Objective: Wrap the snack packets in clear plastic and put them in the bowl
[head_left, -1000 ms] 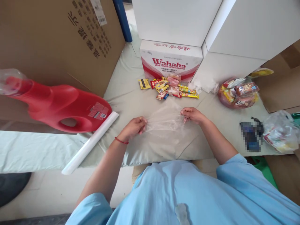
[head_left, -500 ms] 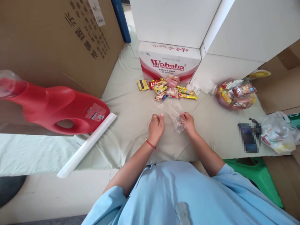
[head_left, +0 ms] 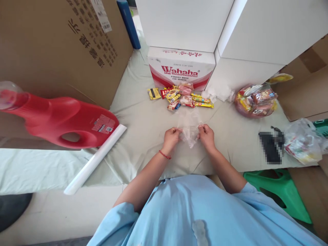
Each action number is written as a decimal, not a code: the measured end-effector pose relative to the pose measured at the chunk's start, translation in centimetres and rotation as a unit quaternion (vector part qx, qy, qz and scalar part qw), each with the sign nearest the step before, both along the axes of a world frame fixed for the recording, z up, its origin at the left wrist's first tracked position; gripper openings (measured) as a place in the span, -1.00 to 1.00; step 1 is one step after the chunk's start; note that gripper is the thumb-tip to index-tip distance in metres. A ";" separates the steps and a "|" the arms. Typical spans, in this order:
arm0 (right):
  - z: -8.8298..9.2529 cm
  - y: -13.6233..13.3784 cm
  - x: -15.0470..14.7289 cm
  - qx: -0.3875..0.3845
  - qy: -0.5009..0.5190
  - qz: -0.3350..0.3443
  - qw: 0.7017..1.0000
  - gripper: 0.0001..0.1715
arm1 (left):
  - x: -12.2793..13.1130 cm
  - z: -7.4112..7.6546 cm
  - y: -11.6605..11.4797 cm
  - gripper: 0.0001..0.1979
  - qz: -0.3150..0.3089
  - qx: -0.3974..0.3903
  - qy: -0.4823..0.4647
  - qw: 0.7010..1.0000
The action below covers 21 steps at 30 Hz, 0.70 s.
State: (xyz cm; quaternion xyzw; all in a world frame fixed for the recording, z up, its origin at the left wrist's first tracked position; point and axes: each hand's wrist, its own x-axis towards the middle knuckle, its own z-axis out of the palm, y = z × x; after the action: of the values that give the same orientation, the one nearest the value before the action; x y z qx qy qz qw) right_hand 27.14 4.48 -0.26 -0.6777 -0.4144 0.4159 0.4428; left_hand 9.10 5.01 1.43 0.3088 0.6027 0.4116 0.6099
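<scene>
A thin clear plastic bag point(head_left: 190, 128) hangs between my two hands, just above the pale green cloth. My left hand point(head_left: 171, 138) pinches its left edge, a red string round the wrist. On the other side my right hand point(head_left: 206, 136) is closed on the right edge. Beyond the bag lies a pile of small wrapped snacks point(head_left: 186, 99), with yellow, red and pink wrappers. One yellow packet point(head_left: 154, 93) sits slightly apart at the pile's left. Whether the bag's mouth is open cannot be made out.
A white and red Wahaba carton point(head_left: 181, 70) stands behind the snacks. Left are a red jug point(head_left: 69, 119) and a white roll point(head_left: 96, 159). Right are a round container of snacks point(head_left: 256, 102), a blurred dark object point(head_left: 271, 147) and a filled plastic bag point(head_left: 302, 143).
My left hand, which was apart from the bag, has taken hold of its left edge. The bag is now spread between both hands. The view has shifted slightly.
</scene>
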 end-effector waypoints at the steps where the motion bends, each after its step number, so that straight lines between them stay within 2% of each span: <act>1: -0.1 0.2 0.4 -0.016 0.033 -0.017 0.999 -0.66 | -0.8 0.0 -0.1 -0.86 0.010 -0.008 -0.017 1.000; 5: -0.1 0.7 1.7 -0.060 0.095 -0.042 0.993 -0.67 | -4.2 0.3 -0.4 -0.83 0.062 -0.031 -0.061 0.996; 9: 0.3 0.7 2.1 -0.084 0.070 -0.010 0.994 -0.69 | -7.1 0.4 -1.4 -0.79 0.104 -0.037 -0.062 0.992; 10: 0.3 0.7 2.1 -0.086 0.052 0.002 0.995 -0.69 | -7.7 0.3 -2.0 -0.79 0.098 -0.039 -0.055 0.993; 12: 0.3 0.7 2.4 -0.086 -0.002 0.034 0.996 -0.66 | -8.9 0.0 -3.4 -0.78 0.045 -0.038 0.002 0.998; 14: 0.2 0.7 2.7 -0.075 -0.072 0.072 0.992 -0.64 | -9.7 -0.3 -5.1 -0.74 -0.022 0.000 0.149 0.989; 15: 0.2 0.8 2.8 -0.068 -0.105 0.088 0.988 -0.64 | -10.0 -0.4 -5.9 -0.68 -0.046 0.042 0.248 0.967; 16: 0.2 0.8 2.9 -0.062 -0.133 0.102 0.984 -0.65 | -10.1 -0.4 -6.7 -0.61 -0.060 0.099 0.347 0.931; 18: 0.4 1.0 3.0 -0.053 -0.171 0.120 0.977 -0.66 | -10.1 -0.1 -7.7 -0.53 -0.103 0.235 0.490 0.833; 20: 0.5 1.3 2.9 -0.046 -0.190 0.130 0.972 -0.67 | -9.7 0.3 -7.9 -0.48 -0.200 0.347 0.532 0.746; 21: 0.5 1.4 2.9 -0.043 -0.194 0.134 0.971 -0.68 | -9.6 0.5 -7.7 -0.46 -0.257 0.384 0.525 0.715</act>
State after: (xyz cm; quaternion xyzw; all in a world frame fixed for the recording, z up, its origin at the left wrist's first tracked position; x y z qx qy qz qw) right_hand 30.03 5.85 0.28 -0.7025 -0.5609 0.3491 0.2645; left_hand -0.48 -2.67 1.96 0.8258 0.5137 0.2066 0.1073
